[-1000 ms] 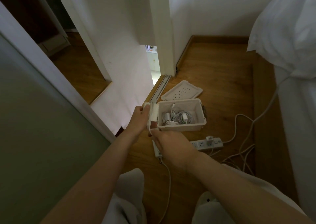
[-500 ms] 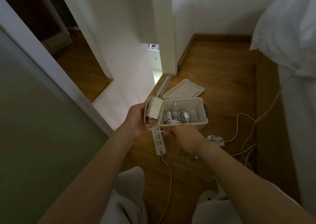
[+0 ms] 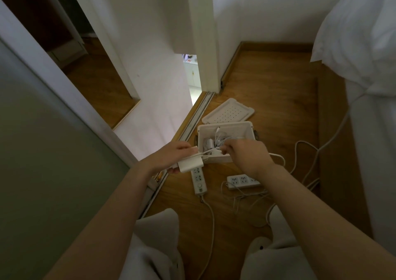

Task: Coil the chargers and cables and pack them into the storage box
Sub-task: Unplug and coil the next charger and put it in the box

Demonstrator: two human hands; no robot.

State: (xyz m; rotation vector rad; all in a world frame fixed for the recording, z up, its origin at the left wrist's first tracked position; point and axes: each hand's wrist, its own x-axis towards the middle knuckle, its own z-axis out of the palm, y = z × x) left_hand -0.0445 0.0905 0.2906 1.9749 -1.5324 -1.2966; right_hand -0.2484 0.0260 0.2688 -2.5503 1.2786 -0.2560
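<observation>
Wooden floor [image 3: 267, 82], bed [image 3: 364, 65] along the right. On the floor: open white storage box [image 3: 248, 127] holding coiled cables, perforated lid [image 3: 228, 113] just behind it, two power strips [image 3: 242, 181] nearer the knees. Left hand [image 3: 171, 157] wrapped around a white charger [image 3: 190, 165]. Right hand [image 3: 246, 155] pinching its thin cable [image 3: 211, 151] (drawn between both hands) over the box's near edge.
</observation>
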